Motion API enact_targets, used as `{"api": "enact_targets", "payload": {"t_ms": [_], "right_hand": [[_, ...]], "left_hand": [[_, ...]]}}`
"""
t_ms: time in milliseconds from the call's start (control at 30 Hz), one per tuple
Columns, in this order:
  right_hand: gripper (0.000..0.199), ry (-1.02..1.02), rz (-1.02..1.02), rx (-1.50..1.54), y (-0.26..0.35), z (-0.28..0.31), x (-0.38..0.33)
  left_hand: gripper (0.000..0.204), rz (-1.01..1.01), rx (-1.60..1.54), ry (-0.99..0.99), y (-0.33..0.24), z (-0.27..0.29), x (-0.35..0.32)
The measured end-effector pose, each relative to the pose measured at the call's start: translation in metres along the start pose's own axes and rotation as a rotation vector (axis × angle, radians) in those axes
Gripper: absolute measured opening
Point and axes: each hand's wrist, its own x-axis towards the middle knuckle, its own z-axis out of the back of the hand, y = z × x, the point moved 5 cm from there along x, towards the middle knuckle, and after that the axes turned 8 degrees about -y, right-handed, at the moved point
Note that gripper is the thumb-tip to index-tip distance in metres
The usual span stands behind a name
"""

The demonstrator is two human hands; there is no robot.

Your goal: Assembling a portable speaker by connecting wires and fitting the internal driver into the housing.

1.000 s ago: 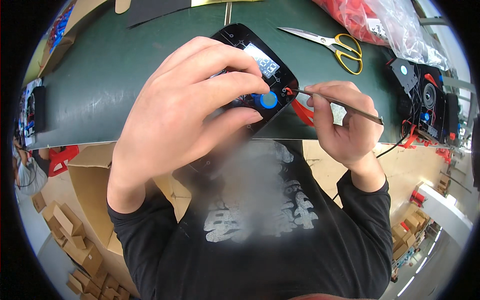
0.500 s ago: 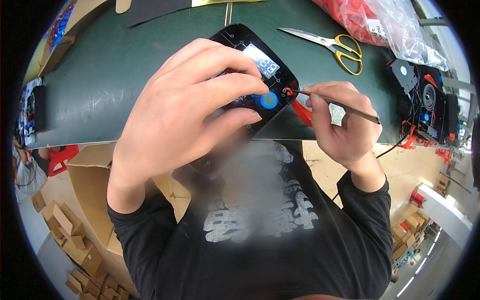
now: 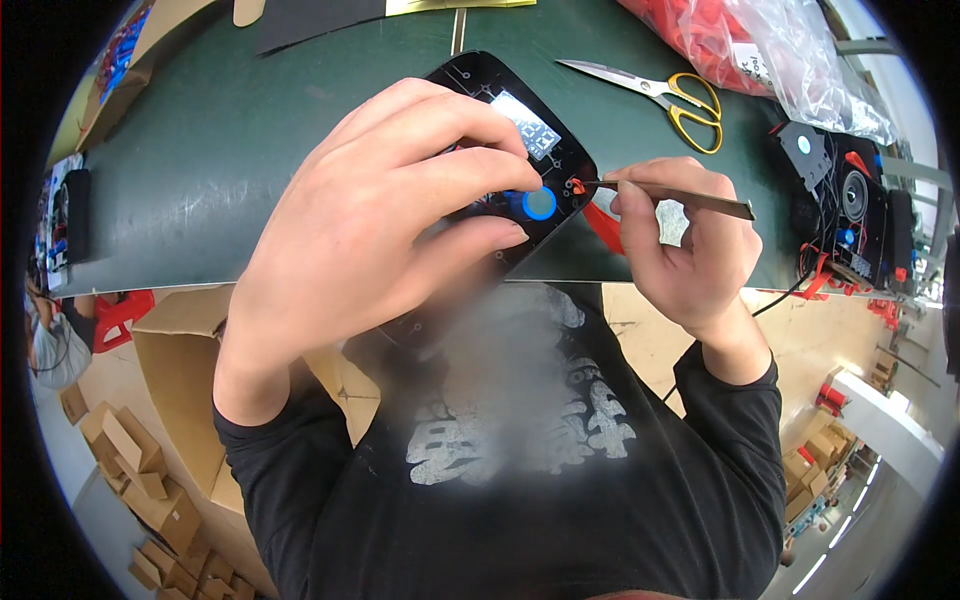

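Beneath my left hand (image 3: pixel 365 215) lies a black electronic panel (image 3: pixel 562 150) with a lit display (image 3: pixel 527 127). The hand arches over it, gripping it with thumb and index finger spaced around a blue-ringed round part (image 3: pixel 540 203). My palm and fingers hide much of the panel. Pinched in my right hand (image 3: pixel 690 235) are metal tweezers (image 3: pixel 700 197), their tips at a small red piece (image 3: pixel 577 187) near the panel's right corner. A red strip (image 3: pixel 603 230) shows below the tweezers, between the panel and my right hand.
Yellow-handled scissors (image 3: pixel 655 92) lie beyond my right hand on the green table (image 3: pixel 200 190). A clear bag of red items (image 3: pixel 720 45) sits at the far right, near a black unit with a speaker (image 3: pixel 853 195). Under the table's left side stands a cardboard box (image 3: pixel 180 370).
The tweezers lie a little flatter, their rear end slightly higher, and the tips stay at the red piece. My left hand and the panel have barely shifted.
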Motion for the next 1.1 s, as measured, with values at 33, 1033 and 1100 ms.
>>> {"api": "enact_targets", "payload": {"t_ms": [33,1033,1100], "right_hand": [[0.021,0.002,0.000,-0.011,0.000,0.000,0.000],[0.009,-0.275,-0.807,1.079,-0.046,-0.019,-0.062],[0.010,-0.331,-0.717,1.043,-0.040,-0.021,-0.067]], "left_hand": [[0.032,0.002,0.001,0.000,0.000,0.000,0.000],[0.088,0.014,0.223,0.166,0.002,-0.016,0.004],[0.087,0.004,0.214,0.162,0.002,-0.015,0.004]]}}
